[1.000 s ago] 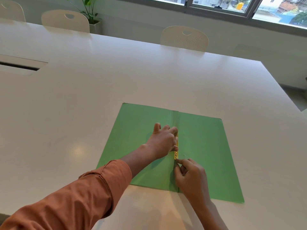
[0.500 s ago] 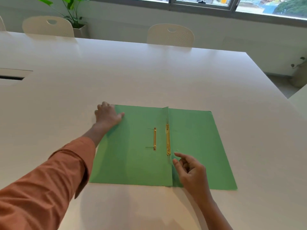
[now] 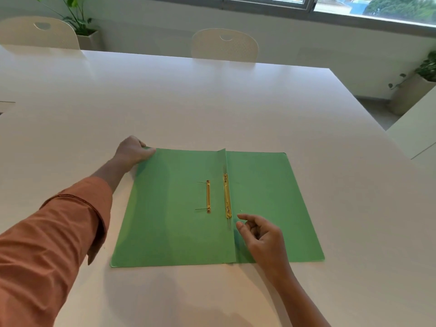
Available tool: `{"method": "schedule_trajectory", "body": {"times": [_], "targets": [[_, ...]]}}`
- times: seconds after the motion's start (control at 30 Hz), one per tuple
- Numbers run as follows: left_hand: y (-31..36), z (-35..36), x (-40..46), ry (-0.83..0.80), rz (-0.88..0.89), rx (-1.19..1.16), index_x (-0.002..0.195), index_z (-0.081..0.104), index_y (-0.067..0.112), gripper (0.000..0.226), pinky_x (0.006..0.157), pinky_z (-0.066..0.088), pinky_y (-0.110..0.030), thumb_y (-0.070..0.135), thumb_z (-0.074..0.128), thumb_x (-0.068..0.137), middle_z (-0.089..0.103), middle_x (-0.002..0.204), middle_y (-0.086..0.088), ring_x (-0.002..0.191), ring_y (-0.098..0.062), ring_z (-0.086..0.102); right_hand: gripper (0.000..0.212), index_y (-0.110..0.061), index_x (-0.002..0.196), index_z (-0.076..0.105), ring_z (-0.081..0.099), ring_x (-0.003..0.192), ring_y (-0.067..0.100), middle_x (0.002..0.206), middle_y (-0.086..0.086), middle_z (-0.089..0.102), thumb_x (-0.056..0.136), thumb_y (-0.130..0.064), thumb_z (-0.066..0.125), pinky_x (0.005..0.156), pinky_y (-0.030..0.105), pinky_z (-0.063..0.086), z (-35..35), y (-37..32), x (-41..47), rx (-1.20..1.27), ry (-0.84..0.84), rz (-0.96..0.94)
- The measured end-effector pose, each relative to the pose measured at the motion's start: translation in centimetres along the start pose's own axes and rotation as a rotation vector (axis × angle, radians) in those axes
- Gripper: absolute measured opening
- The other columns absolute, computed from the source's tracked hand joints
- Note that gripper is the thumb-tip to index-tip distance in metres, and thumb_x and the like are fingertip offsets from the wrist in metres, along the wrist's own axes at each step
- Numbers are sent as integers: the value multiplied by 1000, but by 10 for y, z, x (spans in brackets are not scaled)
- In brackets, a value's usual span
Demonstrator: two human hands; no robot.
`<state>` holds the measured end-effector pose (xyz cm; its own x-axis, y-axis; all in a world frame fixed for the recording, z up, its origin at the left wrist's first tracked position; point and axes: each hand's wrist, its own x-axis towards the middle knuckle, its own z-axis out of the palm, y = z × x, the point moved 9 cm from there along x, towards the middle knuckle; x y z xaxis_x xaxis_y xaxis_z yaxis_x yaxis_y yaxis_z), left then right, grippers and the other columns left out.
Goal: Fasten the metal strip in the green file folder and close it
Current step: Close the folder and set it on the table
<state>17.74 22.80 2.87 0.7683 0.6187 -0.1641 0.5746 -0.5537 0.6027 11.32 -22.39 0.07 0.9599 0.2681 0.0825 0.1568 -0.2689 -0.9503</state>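
The green file folder [image 3: 259, 204] lies open and flat on the white table [image 3: 212, 102], its spine fold running from about 12 o'clock to 6 o'clock through the middle of the sheet. A narrow flap stands up slightly along that fold. Two brass pieces show near the centre: the longer metal strip [image 3: 227, 199] sits right against the fold, and a shorter brass bar [image 3: 208, 196] lies just beside it at 9 o'clock, on the left leaf, with two thin prongs pointing out toward 9 o'clock.

The left hand [image 3: 133, 151] is at the folder's far left corner — roughly 10 o'clock from the strip and well apart from it. Its fingers curl over the corner edge and its thumb lies on top, so it grips the left leaf there. An orange sleeve [image 3: 47, 244] covers the forearm.

The right hand [image 3: 262, 237] rests over the right leaf at about 5 o'clock from the strip's near end — near the strip but not touching it. Its fingers [image 3: 243, 217] are loosely bent, thumb and forefinger apart, holding nothing.

Two pale chairs [image 3: 224, 44] stand at the table's far side.
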Motion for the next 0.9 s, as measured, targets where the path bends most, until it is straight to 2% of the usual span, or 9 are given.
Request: {"method": "schedule_trajectory", "body": {"times": [0.07, 0.13, 0.3, 0.43, 0.63, 0.7, 0.77, 0.83, 0.9], "targets": [[-4, 0, 2, -65, -69, -206, 91, 67, 6, 27, 76, 53, -40, 30, 80, 92, 72, 114, -22, 100, -36, 69, 16, -21, 107, 80, 48, 54, 3, 62, 6, 60, 92, -15, 79, 49, 19, 44, 0, 3, 0, 14, 7, 20], [-3, 0, 2, -126, -110, -355, 106, 64, 7, 29, 72, 54, -36, 31, 77, 95, 68, 125, -21, 92, -26, 66, 14, -25, 105, 81, 47, 54, 2, 61, -1, 62, 93, -18, 78, 49, 18, 42, -2, 6, 1, 41, 20, 46], [21, -12, -25, -295, -83, -712, 133, 63, 5, 51, 90, 60, -44, 40, 72, 97, 71, 134, -20, 107, -31, 74, 12, -22, 104, 82, 61, 71, 18, 84, 22, 76, 96, -19, 75, 66, 30, 48, -5, 9, 1, 131, 34, 142], [51, -14, -86, -402, -36, -938, 113, 79, 11, 51, 69, 67, -37, 54, 53, 102, 80, 119, -16, 92, -27, 82, 14, -19, 105, 83, 52, 53, 7, 70, -4, 70, 98, -18, 71, 48, 17, 43, -7, 12, -1, 277, -39, 218], [89, 17, -177, -469, -15, -1140, 65, 85, 18, 89, 46, 58, -20, 71, 24, 103, 78, 59, 1, 50, -12, 75, 31, 0, 115, 76, 54, 60, 15, 81, 11, 64, 99, -23, 64, 50, 23, 49, -28, 9, 13, 663, -126, 346], [108, 41, -201, -552, 16, -1169, 78, 88, 23, 84, 57, 64, -25, 73, 23, 100, 83, 73, 1, 64, -13, 80, 42, 2, 119, 74, 60, 67, 18, 87, 13, 67, 97, -33, 66, 56, 26, 55, -42, 1, 20, 675, -160, 326], [129, 64, -225, -631, 65, -1090, 115, 82, 30, 77, 93, 63, -39, 77, 25, 97, 83, 113, -1, 103, -18, 78, 56, 2, 122, 72, 65, 75, 22, 93, 15, 69, 92, -45, 71, 64, 30, 60, -59, -12, 28, 683, -175, 298], [145, 82, -238, -598, 188, -852, 150, 56, 30, 81, 121, 42, -48, 82, 28, 94, 60, 151, 1, 139, -17, 56, 68, 2, 125, 70, 70, 84, 26, 99, 19, 72, 87, -55, 73, 71, 34, 63, -75, -26, 36, 688, -180, 274], [160, 98, -251, -552, 274, -666, 163, 32, 32, 95, 129, 30, -48, 83, 43, 83, 35, 165, 8, 153, -14, 35, 70, 1, 128, 69, 73, 92, 30, 107, 22, 73, 90, -58, 66, 75, 36, 64, -89, -42, 42, 706, -185, 260]]}}
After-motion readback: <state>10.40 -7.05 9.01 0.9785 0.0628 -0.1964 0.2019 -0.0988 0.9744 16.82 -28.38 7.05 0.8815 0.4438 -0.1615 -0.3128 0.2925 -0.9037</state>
